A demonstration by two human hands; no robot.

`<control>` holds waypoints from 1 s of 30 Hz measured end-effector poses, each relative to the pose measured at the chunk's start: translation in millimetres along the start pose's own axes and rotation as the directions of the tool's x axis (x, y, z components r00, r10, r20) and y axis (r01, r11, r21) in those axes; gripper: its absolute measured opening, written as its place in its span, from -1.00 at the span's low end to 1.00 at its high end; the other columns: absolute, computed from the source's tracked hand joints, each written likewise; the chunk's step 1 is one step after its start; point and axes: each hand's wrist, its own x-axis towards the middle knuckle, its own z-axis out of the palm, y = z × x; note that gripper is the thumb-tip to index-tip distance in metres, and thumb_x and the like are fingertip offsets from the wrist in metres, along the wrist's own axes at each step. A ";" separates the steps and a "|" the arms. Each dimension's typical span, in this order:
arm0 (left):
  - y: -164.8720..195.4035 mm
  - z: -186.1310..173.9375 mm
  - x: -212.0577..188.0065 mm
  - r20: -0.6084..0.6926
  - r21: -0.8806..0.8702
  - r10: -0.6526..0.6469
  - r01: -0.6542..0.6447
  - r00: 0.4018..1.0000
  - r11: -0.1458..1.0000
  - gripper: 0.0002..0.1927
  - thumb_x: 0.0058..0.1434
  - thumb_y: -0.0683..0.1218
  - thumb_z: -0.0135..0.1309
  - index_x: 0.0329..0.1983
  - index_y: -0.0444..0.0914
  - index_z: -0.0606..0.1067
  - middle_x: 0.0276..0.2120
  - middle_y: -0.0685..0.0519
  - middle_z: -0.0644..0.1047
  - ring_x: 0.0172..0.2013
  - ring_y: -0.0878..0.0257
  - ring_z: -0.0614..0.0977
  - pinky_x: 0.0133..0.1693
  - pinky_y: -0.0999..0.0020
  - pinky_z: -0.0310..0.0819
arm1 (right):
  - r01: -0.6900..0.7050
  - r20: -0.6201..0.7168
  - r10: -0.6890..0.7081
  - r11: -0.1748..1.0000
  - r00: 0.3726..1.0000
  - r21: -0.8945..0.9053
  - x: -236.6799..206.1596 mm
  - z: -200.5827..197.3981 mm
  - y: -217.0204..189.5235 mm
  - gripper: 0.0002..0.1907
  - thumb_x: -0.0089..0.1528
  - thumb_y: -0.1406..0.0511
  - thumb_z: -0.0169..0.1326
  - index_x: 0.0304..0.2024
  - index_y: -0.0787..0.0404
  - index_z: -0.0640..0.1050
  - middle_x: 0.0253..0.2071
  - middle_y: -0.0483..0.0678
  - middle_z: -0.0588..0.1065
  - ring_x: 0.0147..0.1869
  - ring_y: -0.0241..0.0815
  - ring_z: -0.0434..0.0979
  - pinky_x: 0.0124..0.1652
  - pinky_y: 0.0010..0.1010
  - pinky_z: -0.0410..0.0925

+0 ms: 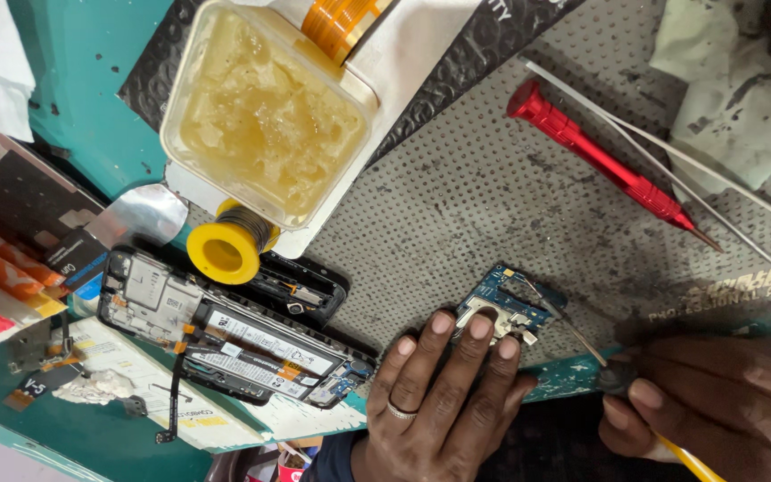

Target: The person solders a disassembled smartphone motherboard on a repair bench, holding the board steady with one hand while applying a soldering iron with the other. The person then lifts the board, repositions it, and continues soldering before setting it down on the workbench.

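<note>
Left hand: The person's left hand point(443, 393), a ring on one finger, lies flat on the grey work mat point(493, 178), fingers point(479, 332) stretched out and close together, tips pressing down on the near edge of a small blue circuit board point(512, 308); it grips nothing, only pins the board.
Right hand: The right hand point(716, 402) is curled shut around the dark grip of a soldering iron point(617, 379) with a yellow handle end; its thin metal tip reaches up and left to the board's top edge.
Circuit board: Sits on the mat near its front edge, between the two hands, tilted slightly, with the iron tip touching it.
Opened phone: A disassembled smartphone point(234, 339), back off and internals showing, lies left of the left hand, partly on the teal bench point(91, 116).
Solder spool: A yellow reel of solder wire point(229, 245) rests just above the phone, against a tub.
Flux tub: A square translucent tub of amber paste point(265, 112) stands open at top centre.
Tools: A red screwdriver point(609, 165) lies diagonally on the mat at upper right, beside metal tweezers point(671, 156); both are well apart from the hands.
Cloth: A stained white rag point(733, 89) occupies the top right corner.
</note>
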 end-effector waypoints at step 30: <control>-5.1 5.5 -3.4 0.012 -0.005 0.005 -0.005 1.000 1.000 -0.61 0.53 0.13 0.21 0.27 -0.15 0.57 0.26 0.03 0.55 0.36 0.06 0.45 0.47 0.14 0.07 | -0.001 0.081 -0.001 0.999 0.997 0.033 -12.2 2.6 6.0 -0.53 0.11 0.20 0.44 -0.11 0.24 0.48 -0.31 -0.09 0.56 -0.21 -0.12 0.65 -0.27 -0.31 0.57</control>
